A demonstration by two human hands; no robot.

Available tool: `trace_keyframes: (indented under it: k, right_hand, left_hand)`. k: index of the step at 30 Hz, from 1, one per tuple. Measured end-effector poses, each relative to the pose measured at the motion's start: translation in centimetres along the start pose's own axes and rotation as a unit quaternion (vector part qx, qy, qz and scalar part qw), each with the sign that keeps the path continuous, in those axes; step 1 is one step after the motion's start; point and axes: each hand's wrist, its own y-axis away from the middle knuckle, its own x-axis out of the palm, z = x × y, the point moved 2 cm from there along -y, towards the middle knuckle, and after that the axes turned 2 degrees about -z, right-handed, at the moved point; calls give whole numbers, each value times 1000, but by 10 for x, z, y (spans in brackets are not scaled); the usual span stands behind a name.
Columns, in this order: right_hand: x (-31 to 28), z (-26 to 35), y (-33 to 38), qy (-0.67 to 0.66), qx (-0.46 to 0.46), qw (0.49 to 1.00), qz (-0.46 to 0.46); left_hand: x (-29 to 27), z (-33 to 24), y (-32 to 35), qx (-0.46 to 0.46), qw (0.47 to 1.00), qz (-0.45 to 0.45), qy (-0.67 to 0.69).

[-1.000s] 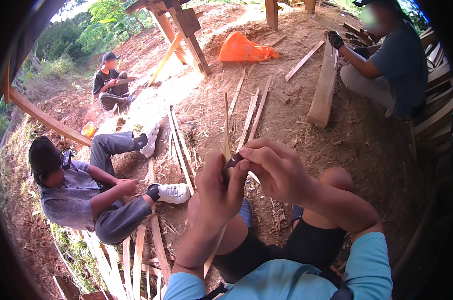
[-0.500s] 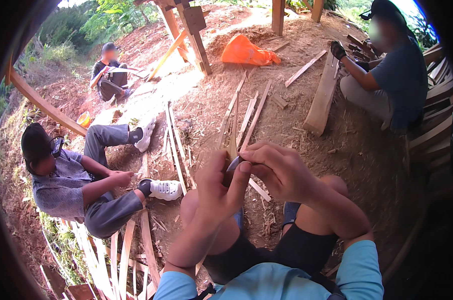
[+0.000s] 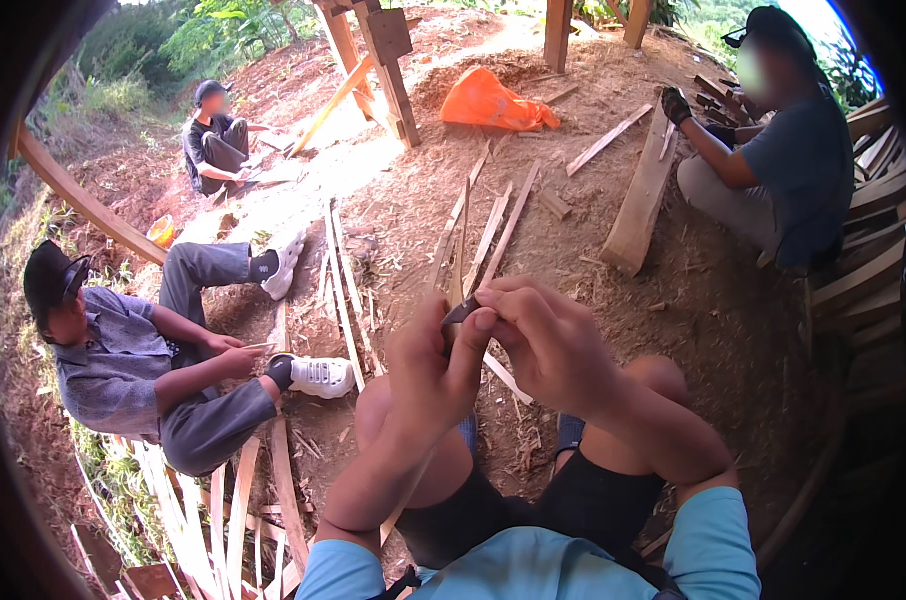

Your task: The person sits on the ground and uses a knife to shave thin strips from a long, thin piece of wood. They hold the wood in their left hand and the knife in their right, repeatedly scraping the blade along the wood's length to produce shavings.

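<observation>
In front of my knees, my two hands meet. My right hand [image 3: 545, 335] is closed around a small knife, its short dark blade [image 3: 460, 311] pointing left across to my other hand; the handle is hidden in the fingers. My left hand [image 3: 431, 352] is closed on a thin wooden strip [image 3: 463, 245], which rises beyond the fingers, narrow and pale brown. The left thumb lies close to the blade. Where the blade meets the strip is largely covered by the fingers.
Long wooden slats [image 3: 341, 285] and shavings lie on the dirt ahead. A thick plank [image 3: 641, 205] lies by a gloved person [image 3: 798, 170] at right. Another person [image 3: 138, 355] sits close on my left, a third [image 3: 218, 140] farther off. An orange bag [image 3: 488, 102] lies beyond.
My hands have shifted slightly, and the blade shows darker at a changed angle. The person at left has leaned back a little; the far person has lowered their arms.
</observation>
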Motion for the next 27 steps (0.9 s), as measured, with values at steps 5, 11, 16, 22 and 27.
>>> trace_keyframes:
  k: [5,11,16,22,27]
  right_hand:
    - [5,-4,-4,-10,16,1000,-8]
    - [-5,-2,-2,-61,14,997,35]
    - [-6,-9,3,-28,32,996,84]
    - [-3,-10,0,-46,39,996,64]
    - [-4,-13,-3,-15,12,999,46]
  left_hand:
    - [2,6,-3,-42,999,-11,27]
    - [-2,7,3,-58,997,12,51]
    - [-2,13,1,-101,992,30,70]
    - [-2,3,-3,-117,992,25,42]
    - [0,4,-7,-91,995,29,20]
